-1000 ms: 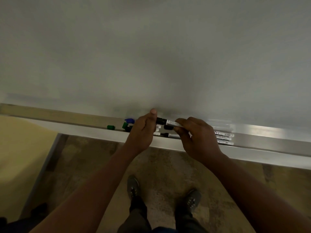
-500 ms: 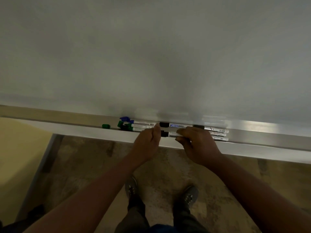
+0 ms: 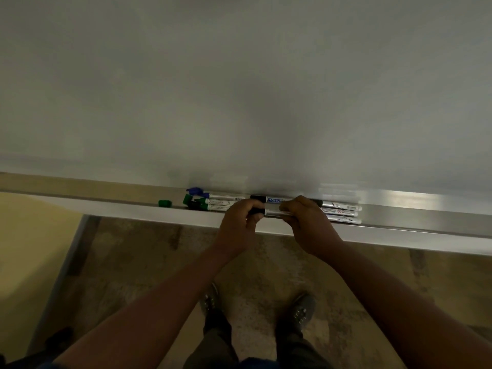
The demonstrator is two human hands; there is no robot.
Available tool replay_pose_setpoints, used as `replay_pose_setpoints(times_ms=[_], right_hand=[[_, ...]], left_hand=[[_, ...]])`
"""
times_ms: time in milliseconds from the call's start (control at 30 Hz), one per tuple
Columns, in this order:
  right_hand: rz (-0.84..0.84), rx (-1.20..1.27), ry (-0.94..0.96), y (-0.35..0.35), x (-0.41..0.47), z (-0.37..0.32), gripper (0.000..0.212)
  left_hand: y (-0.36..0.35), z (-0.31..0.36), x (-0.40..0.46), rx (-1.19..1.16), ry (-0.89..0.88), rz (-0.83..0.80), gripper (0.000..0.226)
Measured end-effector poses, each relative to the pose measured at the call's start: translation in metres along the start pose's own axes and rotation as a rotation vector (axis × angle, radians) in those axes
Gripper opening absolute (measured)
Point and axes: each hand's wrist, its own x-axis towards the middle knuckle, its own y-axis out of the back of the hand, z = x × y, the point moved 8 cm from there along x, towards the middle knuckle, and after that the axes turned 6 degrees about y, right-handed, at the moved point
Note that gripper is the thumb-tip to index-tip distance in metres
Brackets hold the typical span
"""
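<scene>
The marker (image 3: 272,212) lies along the front edge of the whiteboard's tray (image 3: 415,218), held at both ends. The left hand (image 3: 238,222) has its fingers curled round the marker's black cap (image 3: 256,210); the right hand (image 3: 308,225) pinches the white barrel between thumb and bent fingers. Just behind it, touching or nearly so, rests another black-capped marker (image 3: 269,200) against the whiteboard (image 3: 239,89). To the left crowd 2 green markers (image 3: 213,205) and a blue marker (image 3: 198,192), with a loose green cap (image 3: 165,203) a little apart. More white barrels (image 3: 343,212) stick out past the right hand. Below, 2 shoes (image 3: 300,307) stand on the mottled floor (image 3: 138,262).
</scene>
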Motion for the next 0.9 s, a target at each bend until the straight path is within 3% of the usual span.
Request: replay_pose_setpoints(times_ms=[300, 567, 900], right_hand=[[0.034, -0.261, -0.042, -0.01, 0.012, 0.018, 0.044], [0.039, -0.315, 0.074, -0.024, 0.012, 0.015, 0.032], [0.043, -0.384, 0.027, -0.04, 0.016, 0.017, 0.022]], left_hand=[[0.002, -0.012, 0.017, 0.263, -0.023, 0.136, 0.015], [-0.011, -0.017, 0.018, 0.436, -0.103, 0.049, 0.013], [-0.018, -0.014, 0.023, 0.463, -0.119, -0.045, 0.014]])
